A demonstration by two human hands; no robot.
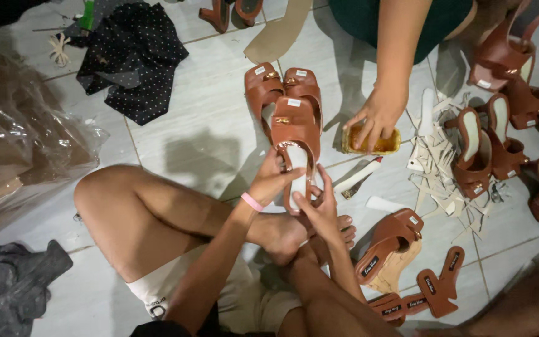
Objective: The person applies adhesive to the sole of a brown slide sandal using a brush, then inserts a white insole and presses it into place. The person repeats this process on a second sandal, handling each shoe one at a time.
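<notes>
Both hands, left hand (274,181) and right hand (320,209), grip the brown sandal (296,134); I'd press the white insole (297,178) down evenly, edges first.

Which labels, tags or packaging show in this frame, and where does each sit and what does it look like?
Small white sticker: rectangular, on the strap of the brown sandal held by the left hand and right hand.
Two white stickers: on the brown sandal pair behind it.
Black labels: small oblongs on tan insoles, lower right.
Clear plastic bag: crumpled, far left, brown contents.
</notes>
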